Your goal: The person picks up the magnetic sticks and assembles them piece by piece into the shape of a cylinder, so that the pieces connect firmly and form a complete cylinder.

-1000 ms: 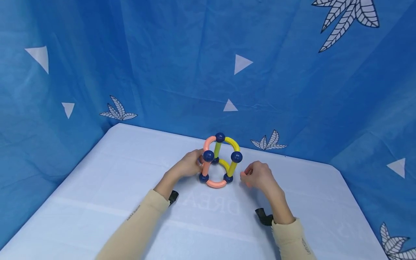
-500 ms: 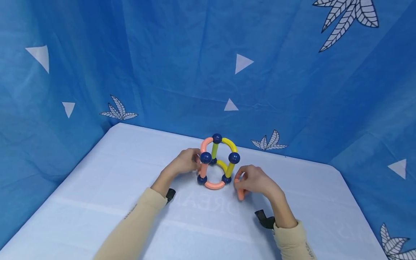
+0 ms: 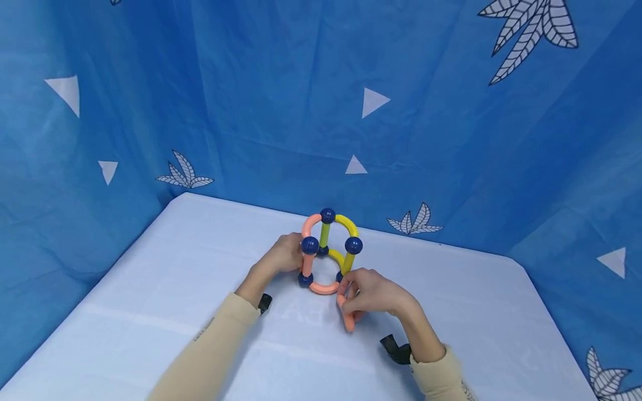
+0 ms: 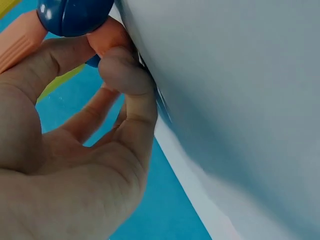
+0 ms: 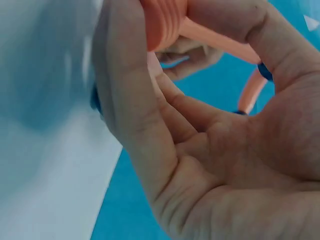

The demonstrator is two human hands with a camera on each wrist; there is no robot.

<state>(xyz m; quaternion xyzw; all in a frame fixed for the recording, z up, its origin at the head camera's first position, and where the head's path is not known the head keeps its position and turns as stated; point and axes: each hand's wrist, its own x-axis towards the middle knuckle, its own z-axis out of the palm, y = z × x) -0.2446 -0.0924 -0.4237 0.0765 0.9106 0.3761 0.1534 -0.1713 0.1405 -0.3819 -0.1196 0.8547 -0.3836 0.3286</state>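
A frame of magnetic rods and navy balls stands on the white table, with upright rods joining an upper and a lower ring of curved rods. Its front left upright is a coral rod (image 3: 308,265), and a yellow curved rod (image 3: 348,224) tops the right side. At the lower left, my left hand (image 3: 286,254) pinches a coral rod (image 4: 109,36) of the frame just below a navy ball (image 4: 75,15). My right hand (image 3: 376,292) pinches a separate coral curved rod (image 3: 348,318) at the frame's front right, partly covering the lower right ball.
The white table (image 3: 165,312) runs back to a blue curtain (image 3: 281,111) printed with leaves and triangles. Dark wrist-worn devices (image 3: 397,351) sit under both wrists, close to the tabletop.
The frame has shifted slightly left along with my left hand. My right hand has brought its coral curved rod left and nearer to me, from beside the frame to its front right corner.
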